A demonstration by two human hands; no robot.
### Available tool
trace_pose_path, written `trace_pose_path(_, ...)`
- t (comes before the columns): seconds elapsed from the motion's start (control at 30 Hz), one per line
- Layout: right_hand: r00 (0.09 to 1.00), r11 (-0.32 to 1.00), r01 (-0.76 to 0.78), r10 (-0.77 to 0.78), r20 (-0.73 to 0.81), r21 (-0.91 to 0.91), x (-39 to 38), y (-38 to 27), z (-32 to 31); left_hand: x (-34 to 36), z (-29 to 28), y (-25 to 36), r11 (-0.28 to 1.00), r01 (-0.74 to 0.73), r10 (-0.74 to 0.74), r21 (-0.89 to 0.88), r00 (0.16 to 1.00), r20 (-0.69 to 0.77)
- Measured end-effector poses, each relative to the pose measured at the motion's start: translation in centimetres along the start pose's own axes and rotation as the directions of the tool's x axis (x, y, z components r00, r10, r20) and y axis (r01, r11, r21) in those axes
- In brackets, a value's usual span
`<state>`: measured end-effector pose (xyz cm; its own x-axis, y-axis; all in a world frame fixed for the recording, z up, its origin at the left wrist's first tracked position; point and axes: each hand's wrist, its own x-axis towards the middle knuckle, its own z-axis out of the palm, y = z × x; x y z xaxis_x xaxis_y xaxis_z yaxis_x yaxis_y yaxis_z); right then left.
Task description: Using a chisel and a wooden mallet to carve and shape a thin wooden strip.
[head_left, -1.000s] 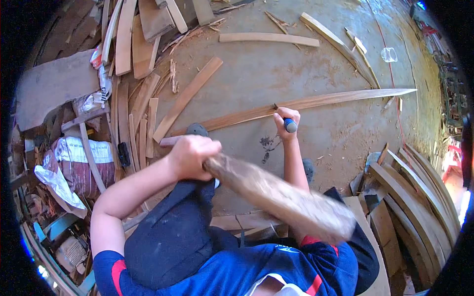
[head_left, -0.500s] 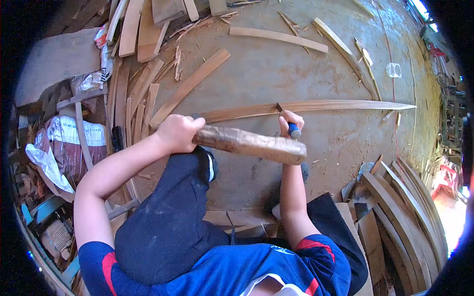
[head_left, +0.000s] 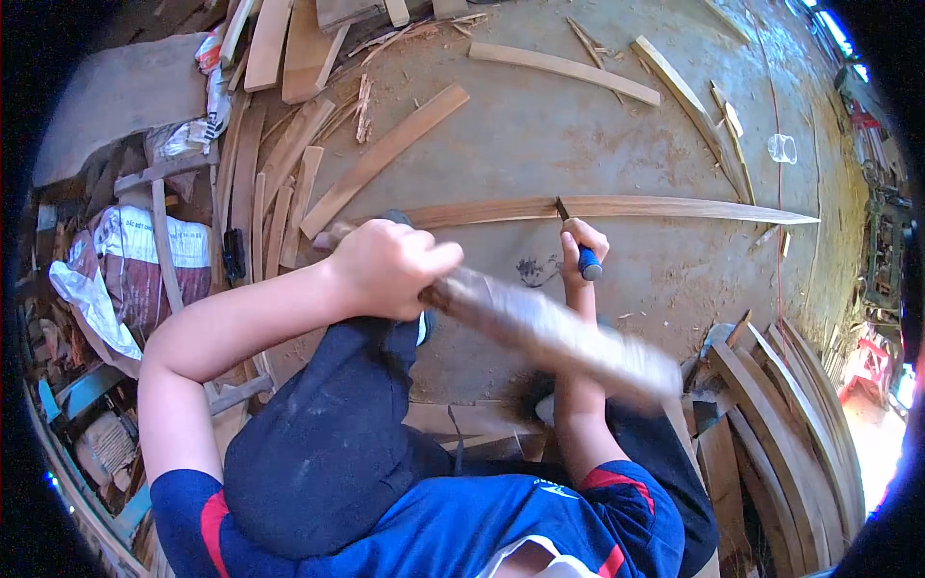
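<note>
Two hands clenched: left hand [head_left: 390, 270] on one club [head_left: 554, 334], right hand [head_left: 584, 241] on one chisel [head_left: 589, 264] at one board [head_left: 665, 209].

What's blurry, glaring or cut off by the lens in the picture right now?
Head view: motion blur streaks the wooden block in the left hand; head view: the blue-handled tool in the right hand looks sharper; head view: glare washes out the bright patch at lower right; head view: fisheye vignetting blackens the corners.

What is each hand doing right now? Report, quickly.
Left hand: closed, holding a thick wooden club.
Right hand: closed, holding a blue-handled bladed tool.
</note>
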<state>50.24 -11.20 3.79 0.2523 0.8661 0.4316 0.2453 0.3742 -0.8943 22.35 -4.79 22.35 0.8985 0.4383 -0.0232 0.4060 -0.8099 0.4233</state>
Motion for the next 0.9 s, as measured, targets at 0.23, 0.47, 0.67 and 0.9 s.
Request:
trace_pose_path(0.23,0.999,0.999,-0.032,0.032,0.023,-0.02,0.9,-0.5,1.1,-1.0,1.4,-4.5,0.975,0.173,-0.193,0.138,0.971,0.144)
trace_pose_path(0.47,1.0,0.999,-0.005,0.005,-0.008,0.052,0.3,-0.1,1.1,-1.8,0.2,-1.2,0.991,-0.106,0.111,-0.083,0.993,0.047)
trace_pose_path(0.67,0.999,1.0,0.015,-0.015,0.03,0.006,0.1,0.4,0.3,-0.9,-0.4,-2.0,0.988,0.099,-0.111,0.115,0.988,0.106)
trace_pose_path(0.9,0.999,1.0,0.021,-0.021,0.024,-0.001,0.3,-0.3,1.2,-0.9,0.1,-3.3,0.985,0.096,-0.12,0.145,0.979,0.164)
